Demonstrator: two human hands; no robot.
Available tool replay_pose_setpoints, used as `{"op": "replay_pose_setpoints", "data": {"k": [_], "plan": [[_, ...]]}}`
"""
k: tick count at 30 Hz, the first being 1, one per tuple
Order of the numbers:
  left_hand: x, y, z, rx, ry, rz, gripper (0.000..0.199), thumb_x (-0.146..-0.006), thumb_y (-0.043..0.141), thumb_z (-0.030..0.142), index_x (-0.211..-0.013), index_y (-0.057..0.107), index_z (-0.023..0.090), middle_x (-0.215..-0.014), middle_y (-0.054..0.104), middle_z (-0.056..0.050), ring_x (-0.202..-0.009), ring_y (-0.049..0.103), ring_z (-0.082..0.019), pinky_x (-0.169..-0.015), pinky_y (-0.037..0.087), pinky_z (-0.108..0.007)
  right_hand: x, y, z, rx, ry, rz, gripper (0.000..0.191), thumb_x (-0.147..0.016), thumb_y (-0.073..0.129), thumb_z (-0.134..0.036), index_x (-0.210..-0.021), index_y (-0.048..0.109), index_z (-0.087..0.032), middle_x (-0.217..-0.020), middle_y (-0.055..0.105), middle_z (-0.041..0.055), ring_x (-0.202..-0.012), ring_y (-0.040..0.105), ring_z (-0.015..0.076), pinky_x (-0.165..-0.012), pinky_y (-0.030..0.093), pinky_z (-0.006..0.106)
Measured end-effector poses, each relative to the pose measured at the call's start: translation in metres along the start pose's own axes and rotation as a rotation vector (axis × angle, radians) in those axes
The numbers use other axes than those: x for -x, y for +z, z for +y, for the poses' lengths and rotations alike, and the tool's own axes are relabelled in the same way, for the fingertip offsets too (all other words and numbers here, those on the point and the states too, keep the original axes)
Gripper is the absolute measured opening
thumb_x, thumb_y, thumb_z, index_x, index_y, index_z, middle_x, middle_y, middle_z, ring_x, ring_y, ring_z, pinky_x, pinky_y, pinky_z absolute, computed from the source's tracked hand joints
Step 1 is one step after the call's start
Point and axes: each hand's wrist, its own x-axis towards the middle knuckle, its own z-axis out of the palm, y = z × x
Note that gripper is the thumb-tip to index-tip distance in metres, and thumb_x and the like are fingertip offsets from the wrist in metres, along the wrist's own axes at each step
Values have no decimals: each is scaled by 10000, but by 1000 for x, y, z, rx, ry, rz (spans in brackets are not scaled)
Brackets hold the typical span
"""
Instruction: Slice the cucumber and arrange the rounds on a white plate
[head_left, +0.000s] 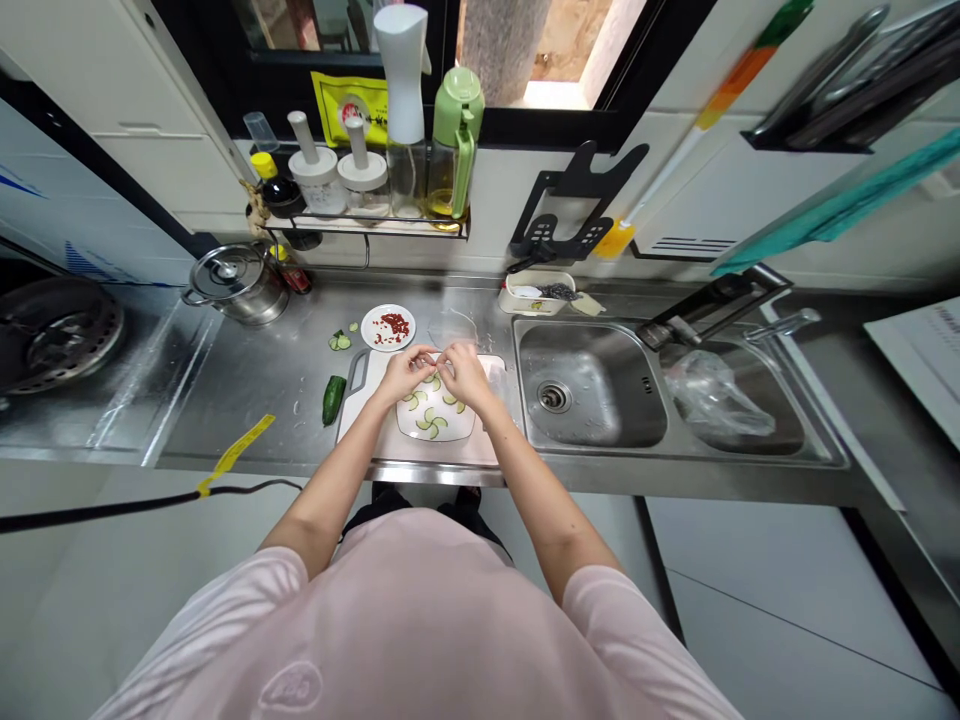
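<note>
My left hand and my right hand meet over the far part of a squarish white plate, fingertips pinched together. Whatever they pinch is too small to make out. Thin cucumber slices lie on the plate in several pinwheel shapes, the far one partly behind my fingers. Under the plate is a pale cutting board with a grey handle. Just beyond my left hand, a round white plate carries small red pieces. A cucumber piece and loose cucumber slices rest left of the board.
Right of the board are a steel sink and a second basin holding a plastic bag. A lidded pot stands at the back left. Bottles and jars fill a wall rack. A cream container sits behind the sink.
</note>
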Motion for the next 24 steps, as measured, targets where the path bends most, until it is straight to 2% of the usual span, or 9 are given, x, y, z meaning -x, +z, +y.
{"op": "replay_pose_setpoints", "data": {"k": [3,6,9,16,24], "plan": [[0,1,-9,-84,-20,97,366,-730,631,261,-1090,616,199,-929,651,-33,-720,544,-133,-688,424,-251,0,6,6,12,28,31,122,-894,469,-257,-889,582,-212,-974,532,71,-1001,391,247,-841,356,343],[2,4,-22,-215,-96,199,300,-724,631,255,-1020,639,209,-855,641,-21,-704,534,-143,-701,421,-268,2,15,14,37,73,16,125,-885,478,-249,-871,596,-209,-997,527,81,-1019,376,254,-866,341,364],[4,10,-33,-305,-188,247,240,-709,643,249,-947,649,222,-802,633,-17,-720,547,-165,-705,414,-283,7,26,21,65,105,-12,139,-883,476,-247,-860,608,-209,-1031,518,91,-1040,359,262,-887,324,385],[3,21,-45,-416,-207,208,140,-720,639,238,-860,633,231,-801,633,-24,-784,559,-191,-741,386,-304,11,47,29,125,145,-37,168,-886,455,-241,-865,619,-207,-1095,489,103,-1065,333,269,-919,295,421],[-3,31,-50,-517,-234,136,140,-717,652,241,-854,630,226,-811,635,-28,-790,555,-185,-713,365,-290,8,59,32,149,136,-49,164,-881,465,-242,-876,623,-199,-1102,485,106,-1086,328,268,-941,286,423]]}}
